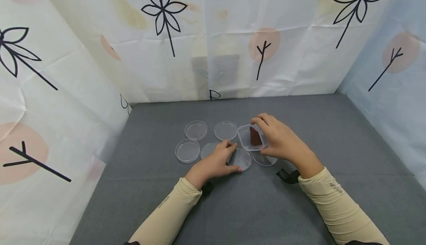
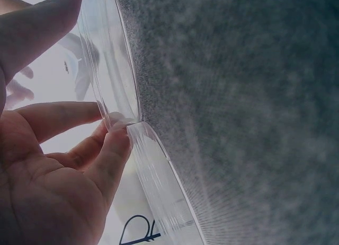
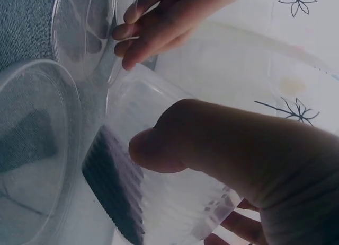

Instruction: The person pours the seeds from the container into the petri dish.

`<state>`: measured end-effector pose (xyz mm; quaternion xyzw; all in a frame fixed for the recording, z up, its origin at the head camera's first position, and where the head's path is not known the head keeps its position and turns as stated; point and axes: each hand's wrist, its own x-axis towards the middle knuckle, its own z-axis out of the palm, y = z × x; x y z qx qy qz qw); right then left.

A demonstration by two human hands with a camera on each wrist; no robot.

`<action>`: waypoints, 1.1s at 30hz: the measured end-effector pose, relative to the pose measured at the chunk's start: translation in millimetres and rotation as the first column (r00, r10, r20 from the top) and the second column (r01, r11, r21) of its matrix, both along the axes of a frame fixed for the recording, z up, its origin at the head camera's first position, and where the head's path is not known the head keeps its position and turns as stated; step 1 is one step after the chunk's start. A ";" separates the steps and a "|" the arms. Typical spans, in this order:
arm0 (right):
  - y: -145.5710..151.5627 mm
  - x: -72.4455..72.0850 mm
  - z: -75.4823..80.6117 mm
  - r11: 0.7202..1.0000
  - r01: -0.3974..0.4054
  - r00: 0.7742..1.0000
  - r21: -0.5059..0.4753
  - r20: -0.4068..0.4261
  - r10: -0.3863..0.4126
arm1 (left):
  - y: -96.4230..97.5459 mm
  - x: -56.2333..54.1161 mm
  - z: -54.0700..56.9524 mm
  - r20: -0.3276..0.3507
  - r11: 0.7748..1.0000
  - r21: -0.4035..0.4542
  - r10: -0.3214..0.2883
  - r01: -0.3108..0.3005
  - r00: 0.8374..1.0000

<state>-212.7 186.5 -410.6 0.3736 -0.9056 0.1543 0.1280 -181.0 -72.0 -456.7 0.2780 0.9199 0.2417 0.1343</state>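
**Square box (image 1: 244, 138) in the right hand (image 1: 283, 139), round dish (image 1: 242, 158) in the left (image 1: 216, 160)**

The head view lays out the whole arrangement: six clear round dishes on the grey table (image 1: 233, 208), two in a back row (image 1: 195, 130) and four in front. The right hand grips the clear square box, thumb at a near corner and fingers at the far side. A brown piece (image 1: 254, 137) shows within the box's outline, and the box partly covers the rightmost front dish (image 1: 265, 160). The left hand pinches the dish just left of that one, its thumb on the near edge and fingers across the far side.

The left wrist view adds what the head view cannot — the dish from the side, its lower edge against the table and its rim touching a neighbouring dish right by the fingertips. The right wrist view shows the thumb lying on the clear wall of the box, and it alone brings out the ridged surface of the brown piece, which looks nearly black there.

As for writing, small dark print runs along the left sleeve (image 1: 166, 215), and a dark print sits near the cuff of the right sleeve (image 1: 346, 208) — both too small to read. The hanging cloth (image 1: 229, 23) bears line-drawn flowers and twigs.
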 end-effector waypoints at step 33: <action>-20.6 15.3 -8.0 0.994 -0.043 0.985 0.105 -0.162 0.060 | 0.5 -0.1 1.3 0.009 1.000 0.012 -0.001 0.001 1.000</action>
